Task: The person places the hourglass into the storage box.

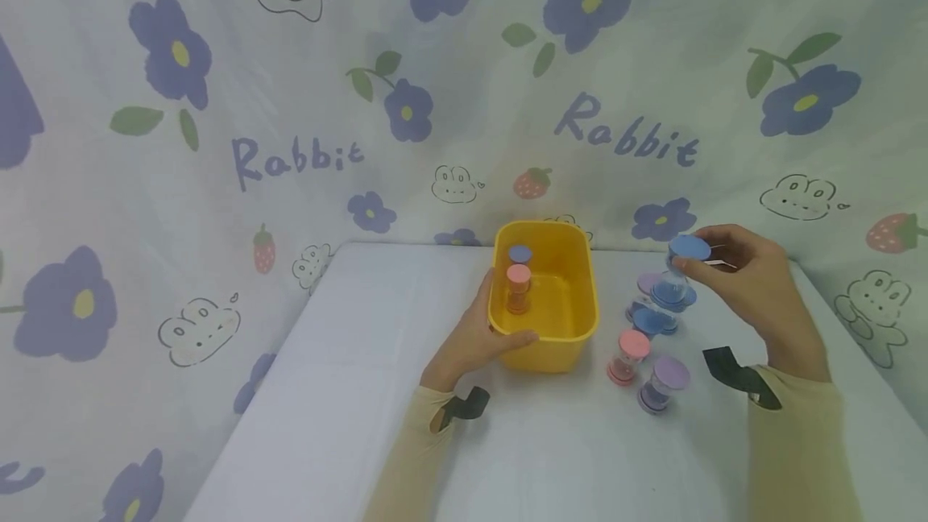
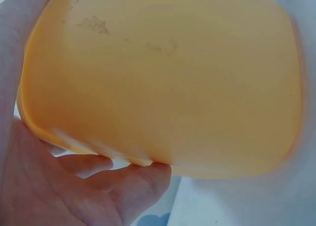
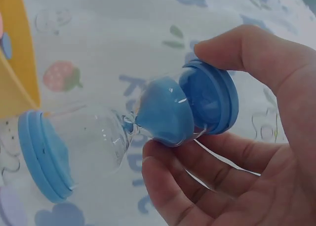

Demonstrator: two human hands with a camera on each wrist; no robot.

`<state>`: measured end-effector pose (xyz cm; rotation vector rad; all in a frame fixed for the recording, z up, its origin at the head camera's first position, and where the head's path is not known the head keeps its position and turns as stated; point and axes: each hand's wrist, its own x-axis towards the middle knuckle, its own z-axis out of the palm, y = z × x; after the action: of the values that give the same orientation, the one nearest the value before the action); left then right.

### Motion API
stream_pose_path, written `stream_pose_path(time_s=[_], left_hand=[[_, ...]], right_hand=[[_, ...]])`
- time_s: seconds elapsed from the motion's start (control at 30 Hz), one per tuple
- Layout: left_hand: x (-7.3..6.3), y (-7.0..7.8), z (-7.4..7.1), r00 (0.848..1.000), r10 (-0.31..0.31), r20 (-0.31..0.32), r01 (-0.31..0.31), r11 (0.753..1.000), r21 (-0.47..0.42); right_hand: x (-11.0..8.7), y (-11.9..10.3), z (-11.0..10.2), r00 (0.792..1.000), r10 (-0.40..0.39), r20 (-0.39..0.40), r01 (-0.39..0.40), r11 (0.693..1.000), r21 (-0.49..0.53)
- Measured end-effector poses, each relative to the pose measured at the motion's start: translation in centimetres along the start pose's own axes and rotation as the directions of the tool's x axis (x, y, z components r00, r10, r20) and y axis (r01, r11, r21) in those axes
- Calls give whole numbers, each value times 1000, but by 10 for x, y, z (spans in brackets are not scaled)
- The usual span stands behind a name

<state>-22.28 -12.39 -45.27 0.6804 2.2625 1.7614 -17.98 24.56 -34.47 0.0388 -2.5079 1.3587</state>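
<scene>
My right hand point(image 1: 747, 272) pinches a blue hourglass point(image 1: 689, 246) near its top cap, raised above the group on the table's right side. In the right wrist view, the hourglass point(image 3: 165, 112) lies slanted, with blue sand in both bulbs and thumb and fingers on either side of one end. My left hand point(image 1: 474, 337) grips the yellow bin point(image 1: 544, 357) at its left side, the thumb across the front. Seen from the left wrist, the bin wall point(image 2: 168, 87) fills most of the view. Inside the bin stand a pink hourglass point(image 1: 518, 288) and a blue-capped one point(image 1: 519, 254).
Right of the bin, a pink hourglass point(image 1: 628, 357) and a purple one point(image 1: 663, 385) stand on the white table point(image 1: 348, 361). Behind them are blue hourglasses point(image 1: 648, 321) and another purple one point(image 1: 648, 283), partly hidden. A patterned cloth point(image 1: 464, 103) hangs behind the table.
</scene>
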Motion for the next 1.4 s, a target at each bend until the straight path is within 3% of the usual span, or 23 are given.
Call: stream_pose_path(time_s=[0.17, 0.7, 0.87, 1.1, 1.4], left_hand=[[0, 0, 1, 1000, -10, 1, 10, 1000, 5], [0, 2, 0, 999, -34, -8, 34, 999, 14], [0, 2, 0, 999, -51, -18, 52, 998, 40], [-1, 1, 0, 998, -65, -28, 67, 996, 61], [-1, 2, -1, 998, -51, -26, 52, 997, 63]], right_hand=[[5, -19, 9, 999, -45, -8, 45, 998, 39], [23, -59, 43, 995, 16, 98, -15, 1000, -12], [27, -65, 56, 991, 11, 131, -11, 1000, -2], [29, -71, 77, 980, -91, 176, 79, 994, 72], [34, -69, 110, 960, -101, 262, 74, 991, 109]])
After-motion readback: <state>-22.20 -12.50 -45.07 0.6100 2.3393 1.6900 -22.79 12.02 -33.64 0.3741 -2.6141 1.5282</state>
